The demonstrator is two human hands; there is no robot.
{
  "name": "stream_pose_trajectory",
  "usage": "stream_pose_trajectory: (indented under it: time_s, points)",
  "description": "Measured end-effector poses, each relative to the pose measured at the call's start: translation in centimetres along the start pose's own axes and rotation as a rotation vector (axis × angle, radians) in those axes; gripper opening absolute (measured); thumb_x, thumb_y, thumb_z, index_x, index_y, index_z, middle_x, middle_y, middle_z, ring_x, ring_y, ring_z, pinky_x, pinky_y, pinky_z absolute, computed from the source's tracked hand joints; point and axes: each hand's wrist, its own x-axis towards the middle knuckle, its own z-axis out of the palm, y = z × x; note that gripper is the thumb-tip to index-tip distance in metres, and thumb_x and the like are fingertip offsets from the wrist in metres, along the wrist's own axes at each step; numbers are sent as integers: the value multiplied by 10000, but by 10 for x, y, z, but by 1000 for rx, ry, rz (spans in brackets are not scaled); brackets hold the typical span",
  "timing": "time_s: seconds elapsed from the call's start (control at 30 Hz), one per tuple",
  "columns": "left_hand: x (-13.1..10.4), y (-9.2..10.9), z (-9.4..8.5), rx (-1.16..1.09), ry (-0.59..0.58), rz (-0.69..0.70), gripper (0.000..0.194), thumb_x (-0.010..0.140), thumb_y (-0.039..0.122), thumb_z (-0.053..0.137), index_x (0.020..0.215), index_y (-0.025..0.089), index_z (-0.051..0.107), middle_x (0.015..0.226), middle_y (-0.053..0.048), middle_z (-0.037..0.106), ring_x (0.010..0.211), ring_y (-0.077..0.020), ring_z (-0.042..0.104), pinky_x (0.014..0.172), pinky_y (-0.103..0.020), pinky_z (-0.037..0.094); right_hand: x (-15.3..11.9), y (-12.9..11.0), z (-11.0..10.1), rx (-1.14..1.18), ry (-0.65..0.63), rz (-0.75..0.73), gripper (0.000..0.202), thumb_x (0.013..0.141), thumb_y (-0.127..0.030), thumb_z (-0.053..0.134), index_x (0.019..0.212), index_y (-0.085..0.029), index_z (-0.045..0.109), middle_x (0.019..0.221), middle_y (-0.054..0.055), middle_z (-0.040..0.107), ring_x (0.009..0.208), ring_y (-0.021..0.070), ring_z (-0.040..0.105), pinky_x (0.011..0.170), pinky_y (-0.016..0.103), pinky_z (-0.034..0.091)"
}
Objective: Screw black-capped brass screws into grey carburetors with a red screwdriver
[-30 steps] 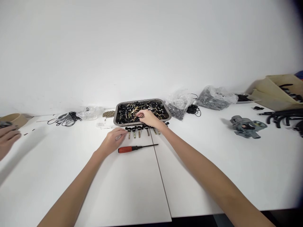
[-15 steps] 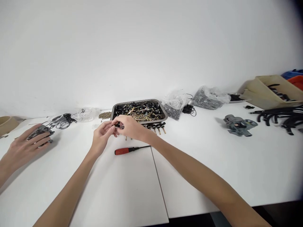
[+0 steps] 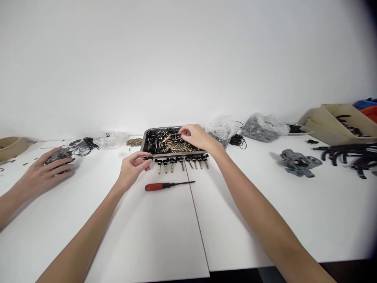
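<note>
My left hand (image 3: pixel 133 169) is closed, thumb and fingers pinching a small black part (image 3: pixel 147 158) left of a row of parts. Over the metal tray (image 3: pixel 144 144) is my right hand (image 3: pixel 196 136), its fingers curled together at the pile; what they grip, if anything, is hidden. Black-topped parts with brass-coloured stems (image 3: pixel 172 146) fill the tray. Several similar parts (image 3: pixel 171 162) lie lined up along its front, stems toward me. Closer to me is a screwdriver (image 3: pixel 154 186) with a red handle, its shaft pointing right.
At left, another person's hand (image 3: pixel 44 169) holds a grey metal carburetor-like body (image 3: pixel 57 156). A similar grey body (image 3: pixel 299 163) lies at right, near black hoses (image 3: pixel 350 151) and a beige bin (image 3: pixel 324 125). Clear bags (image 3: pixel 260 126) and small brass pieces (image 3: pixel 134 142) flank the tray.
My right hand has left my left hand and moved right, over the tray. My left hand still has the small black part. More of the lined-up row shows now.
</note>
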Motion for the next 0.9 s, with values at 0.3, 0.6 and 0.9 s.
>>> stream_pose_trajectory:
  time_s: [0.3, 0.6, 0.9]
  points:
    - [0, -1, 0, 9, 1, -30, 366, 716, 408, 790, 959, 160, 673, 586, -25, 648, 581, -149, 582, 688, -324, 499, 7, 69, 35, -221, -33, 151, 218, 956, -310, 585, 1030, -113, 638, 1055, 67, 639, 990, 160, 615, 924, 381, 518]
    - [1, -3, -1, 34, -12, -28, 363, 717, 409, 787, 948, 155, 669, 557, -20, 634, 576, -145, 576, 672, -312, 494, 9, 60, 31, -275, 6, 160, 116, 925, -168, 578, 983, -144, 676, 1059, 52, 652, 1075, 188, 582, 1037, 442, 417]
    - [1, -3, 0, 23, -20, -40, 370, 707, 401, 796, 949, 153, 666, 559, -20, 635, 575, -144, 578, 669, -309, 494, 9, 40, 35, -207, -212, 184, 225, 948, -316, 590, 1046, -122, 645, 1051, 62, 646, 998, 168, 611, 964, 402, 482]
